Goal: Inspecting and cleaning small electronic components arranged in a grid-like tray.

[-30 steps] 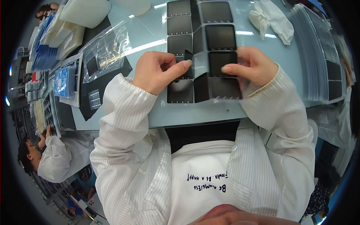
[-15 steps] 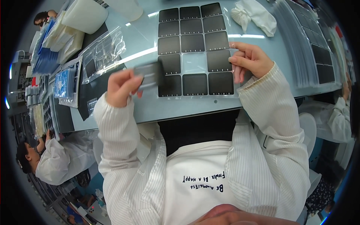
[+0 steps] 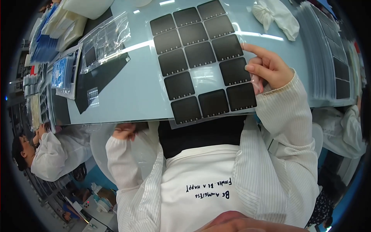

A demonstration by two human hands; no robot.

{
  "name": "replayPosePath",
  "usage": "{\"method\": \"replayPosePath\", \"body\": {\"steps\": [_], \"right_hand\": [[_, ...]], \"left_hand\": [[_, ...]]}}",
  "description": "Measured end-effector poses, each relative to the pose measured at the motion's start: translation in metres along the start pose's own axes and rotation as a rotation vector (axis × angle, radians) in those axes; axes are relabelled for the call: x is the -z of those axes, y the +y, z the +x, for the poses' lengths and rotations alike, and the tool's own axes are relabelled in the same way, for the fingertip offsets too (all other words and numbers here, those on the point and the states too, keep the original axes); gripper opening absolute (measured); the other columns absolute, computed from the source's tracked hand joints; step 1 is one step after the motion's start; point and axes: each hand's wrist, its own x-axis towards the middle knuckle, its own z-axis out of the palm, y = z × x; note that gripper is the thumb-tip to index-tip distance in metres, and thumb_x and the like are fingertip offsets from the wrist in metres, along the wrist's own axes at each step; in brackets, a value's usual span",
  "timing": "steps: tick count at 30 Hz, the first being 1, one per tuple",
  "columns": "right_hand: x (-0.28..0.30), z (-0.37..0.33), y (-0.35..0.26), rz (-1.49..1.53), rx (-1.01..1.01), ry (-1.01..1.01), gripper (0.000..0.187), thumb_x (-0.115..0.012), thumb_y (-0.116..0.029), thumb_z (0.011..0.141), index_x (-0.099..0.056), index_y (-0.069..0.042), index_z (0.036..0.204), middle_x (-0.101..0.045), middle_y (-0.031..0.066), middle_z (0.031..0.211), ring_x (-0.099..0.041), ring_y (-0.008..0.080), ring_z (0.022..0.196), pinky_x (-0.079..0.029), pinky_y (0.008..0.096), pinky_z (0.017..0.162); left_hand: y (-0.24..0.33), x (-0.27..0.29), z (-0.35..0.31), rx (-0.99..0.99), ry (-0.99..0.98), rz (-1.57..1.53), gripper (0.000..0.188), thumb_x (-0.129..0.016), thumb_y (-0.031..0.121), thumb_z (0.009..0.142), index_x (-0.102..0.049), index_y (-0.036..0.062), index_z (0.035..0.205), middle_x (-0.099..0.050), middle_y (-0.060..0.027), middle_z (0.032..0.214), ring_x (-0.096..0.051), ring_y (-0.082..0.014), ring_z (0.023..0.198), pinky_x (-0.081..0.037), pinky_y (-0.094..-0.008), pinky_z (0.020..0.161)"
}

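Note:
A clear plastic sheet of dark square panels [image 3: 199,54] in three columns lies slanted on the glass table, its near edge over the table's front edge. In the middle column, one see-through spot [image 3: 208,79] shows the pale tabletop. My right hand [image 3: 270,67] grips the sheet's right edge between thumb and fingers, index finger stretched along it. Below the table edge, at the left of my lap, my left hand [image 3: 125,131] is smeared by motion. Its fingers cannot be made out, nor whether it holds anything.
A white cloth bundle [image 3: 276,17] lies at the back right, beside a stack of clear sheets with dark panels [image 3: 317,54]. To the left are a clear plastic sleeve [image 3: 106,40], a blue packet [image 3: 63,73] and piled films. A co-worker in white [image 3: 54,154] sits at the left.
My left hand has left the sheet with the blurred dark panel it carried and dropped below the table edge. The sheet has turned and slid toward me, my right hand still on it.

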Motion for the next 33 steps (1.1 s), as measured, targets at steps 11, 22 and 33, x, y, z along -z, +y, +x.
{"method": "replayPosePath", "body": {"steps": [11,22,33], "right_hand": [[-0.003,0.002,-0.004,0.012,-0.001,0.059,0.045,-0.051,-0.006,0.093,-0.037,-0.001,0.135,-0.054,0.0027,0.061,-0.058,0.0125,0.045,-0.048,0.0215,0.043],[-0.010,-0.004,0.002,0.054,0.061,0.176,0.044,-0.052,-0.011,0.094,-0.038,0.003,0.133,-0.053,0.0021,0.060,-0.054,0.0112,0.042,-0.043,0.0212,0.040],[-0.010,-0.009,-0.004,0.094,-0.027,0.195,0.034,-0.051,-0.013,0.094,-0.048,0.004,0.123,-0.055,0.0036,0.061,-0.052,0.0102,0.040,-0.039,0.0197,0.038]], "left_hand": [[0.012,0.039,0.042,0.181,0.082,0.037,0.017,-0.059,0.017,0.088,-0.061,0.0008,0.085,-0.062,-0.0092,0.065,-0.053,-0.0137,0.043,-0.038,-0.0247,0.038],[0.027,0.000,0.015,0.080,-0.109,0.214,0.019,-0.059,0.018,0.088,-0.062,0.0004,0.092,-0.062,-0.0089,0.066,-0.053,-0.0126,0.042,-0.039,-0.0235,0.037],[0.124,-0.028,-0.080,-0.434,-0.819,0.261,0.037,-0.058,0.022,0.089,-0.058,-0.0027,0.116,-0.062,-0.0063,0.075,-0.059,-0.0095,0.053,-0.047,-0.0195,0.047]]}}
